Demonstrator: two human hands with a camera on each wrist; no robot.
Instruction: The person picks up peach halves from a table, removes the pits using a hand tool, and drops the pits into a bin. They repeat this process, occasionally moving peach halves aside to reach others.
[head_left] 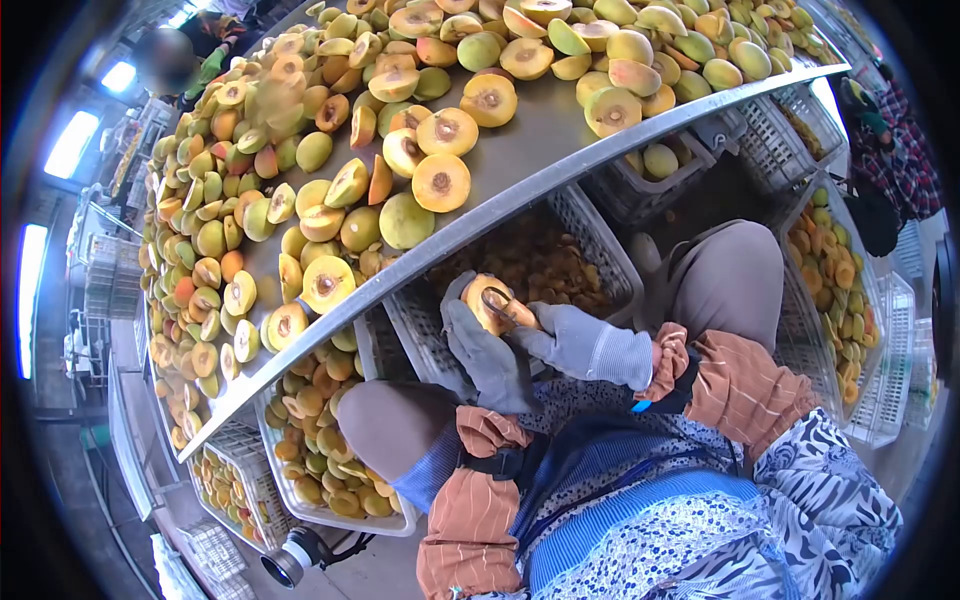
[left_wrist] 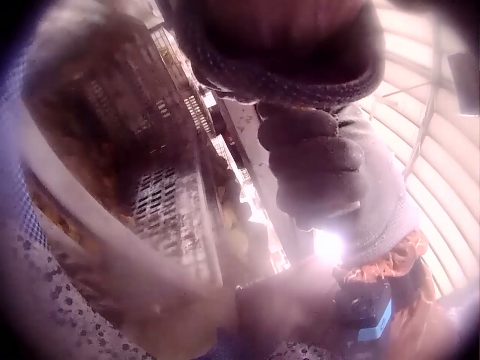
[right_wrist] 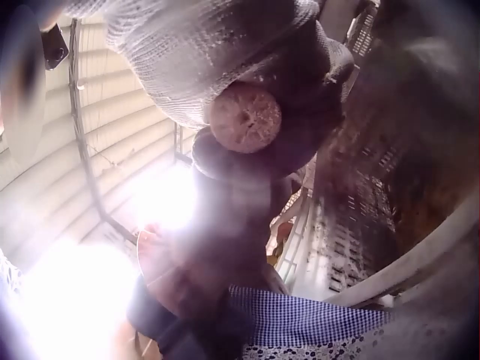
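My left hand (head_left: 487, 355), in a grey glove, holds a halved yellow peach (head_left: 476, 312) with the cut face turned up. In my right hand (head_left: 582, 340), also gloved, I grip a pitting knife with a curved metal blade (head_left: 494, 291). The blade lies over the peach's cut face, at its centre. In the right wrist view, the round butt of the knife's handle (right_wrist: 245, 118) pokes out of the glove. The left wrist view shows the curled fingers of the right glove (left_wrist: 315, 161); the peach is hidden there. Both hands are above a crate (head_left: 610, 265) of brown scraps between the knees.
A metal-edged table (head_left: 530, 150) heaped with halved peaches slopes across the front, its raised rim (head_left: 600, 150) just beyond my hands. Crates of peach halves stand below at left (head_left: 330, 450) and right (head_left: 835, 290). Another person in a checked shirt (head_left: 905, 165) is at far right.
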